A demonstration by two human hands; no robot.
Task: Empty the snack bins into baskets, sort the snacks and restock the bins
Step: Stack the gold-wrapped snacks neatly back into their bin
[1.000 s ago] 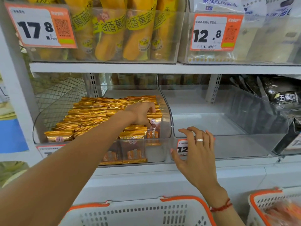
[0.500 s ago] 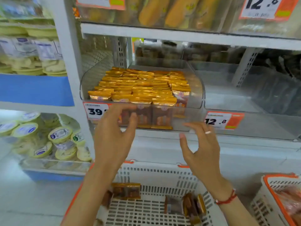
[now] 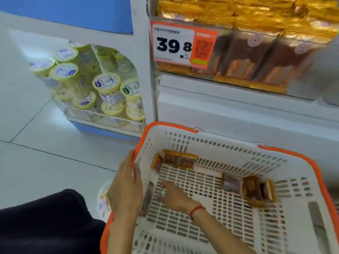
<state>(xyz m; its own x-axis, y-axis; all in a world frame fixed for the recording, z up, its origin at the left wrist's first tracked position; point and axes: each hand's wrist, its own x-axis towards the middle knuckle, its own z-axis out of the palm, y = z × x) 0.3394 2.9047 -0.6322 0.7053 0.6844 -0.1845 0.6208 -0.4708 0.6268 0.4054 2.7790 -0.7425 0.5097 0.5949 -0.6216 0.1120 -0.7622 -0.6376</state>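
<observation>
The left hand (image 3: 126, 187) gripped the orange rim of the white basket (image 3: 286, 163); the right hand (image 3: 174, 197) reached inside, fingers extended, grasping nothing. Gold-wrapped snack packets (image 3: 178, 159) lay on the basket floor. The full snack bin (image 3: 256, 43) sat on the shelf above.

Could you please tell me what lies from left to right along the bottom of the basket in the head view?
Left hand on the basket rim → right hand inside, fingers pointing left → far-left snack packets → right-hand cluster of snack packets.
</observation>
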